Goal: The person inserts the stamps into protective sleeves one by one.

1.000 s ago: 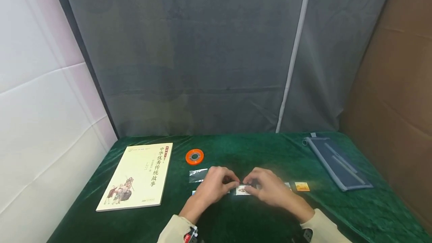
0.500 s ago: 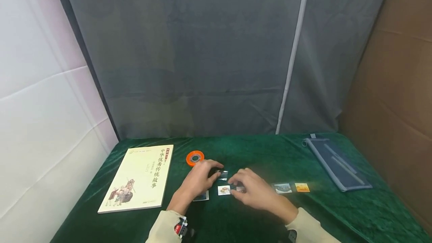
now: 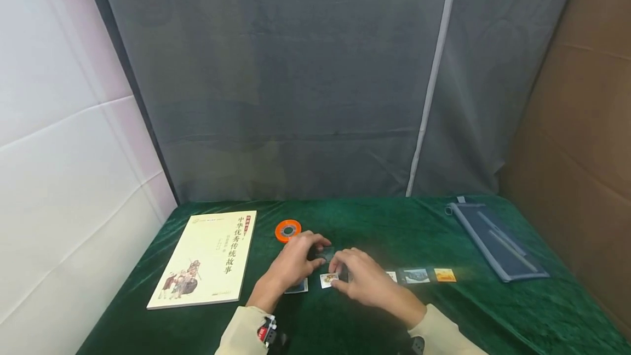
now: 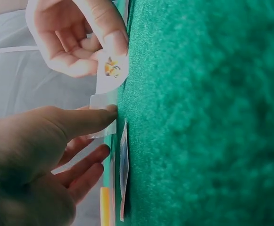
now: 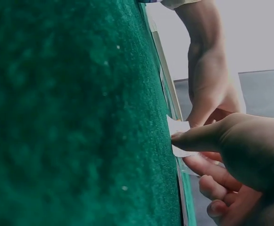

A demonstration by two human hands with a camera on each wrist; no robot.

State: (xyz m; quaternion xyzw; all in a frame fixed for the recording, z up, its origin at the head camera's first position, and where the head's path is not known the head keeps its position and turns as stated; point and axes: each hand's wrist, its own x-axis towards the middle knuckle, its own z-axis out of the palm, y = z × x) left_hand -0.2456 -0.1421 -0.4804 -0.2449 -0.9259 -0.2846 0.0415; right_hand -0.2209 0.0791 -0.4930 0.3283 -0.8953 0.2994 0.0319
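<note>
My right hand [image 3: 365, 278] pinches a small white stamp-like card [image 3: 326, 280] with a yellow-brown picture; in the left wrist view this card [image 4: 112, 70] bends under the thumb. To its left, my left hand [image 3: 292, 264] holds a small clear plastic sleeve [image 3: 325, 255] between thumb and fingers. The sleeve [image 4: 103, 101] meets the card's edge in the left wrist view; whether the card is inside it cannot be told. Another card [image 3: 298, 287] lies by the left wrist. More cards [image 3: 416, 275] lie in a row right of my right hand.
A cream book [image 3: 204, 259] lies at the left. An orange tape roll [image 3: 288, 230] sits behind my left hand. At the right lies a blue zip pouch [image 3: 500, 242], and an orange card [image 3: 445, 275] ends the row on the green cloth [image 3: 374, 223].
Both hands have moved left from the middle of the row. My left hand has taken hold of the clear sleeve behind, and my right hand has gripped the white card, now tilted.
</note>
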